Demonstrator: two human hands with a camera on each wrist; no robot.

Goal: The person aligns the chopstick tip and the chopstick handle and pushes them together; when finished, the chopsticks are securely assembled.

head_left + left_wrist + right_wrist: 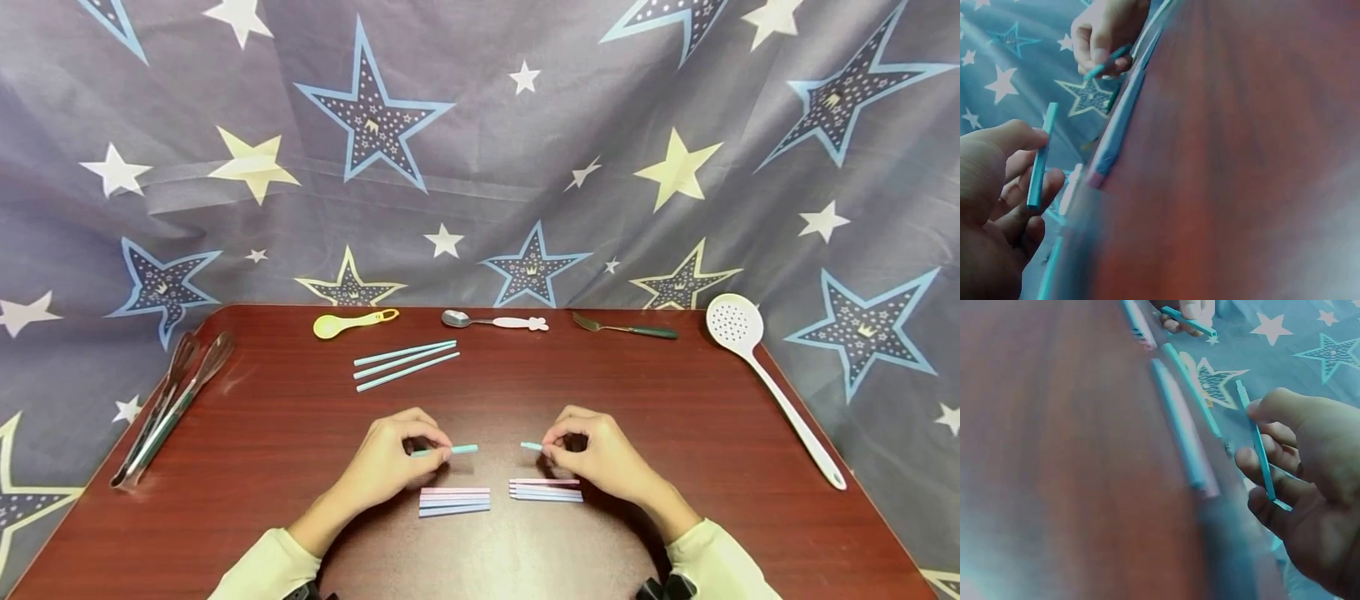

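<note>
My left hand (397, 450) pinches a short teal chopstick section (1040, 159) between thumb and fingertips, just above the table. Facing it across a gap, my right hand (600, 450) holds another teal section (1259, 447), which narrows to a thin peg at its far end. In the head view the two sections point roughly towards each other and stay apart. Below the left hand lies a row of pink and blue sections (454, 502). A similar pink and blue row (546, 493) lies below the right hand. Three long teal chopsticks (405, 360) rest behind the left hand.
Metal tongs (174, 417) lie along the left table edge. Along the back are a yellow measuring spoon (345, 323), a spoon (517, 322) with a pale pink handle and a green-handled fork (645, 331). A white slotted skimmer (735, 323) lies at the right edge.
</note>
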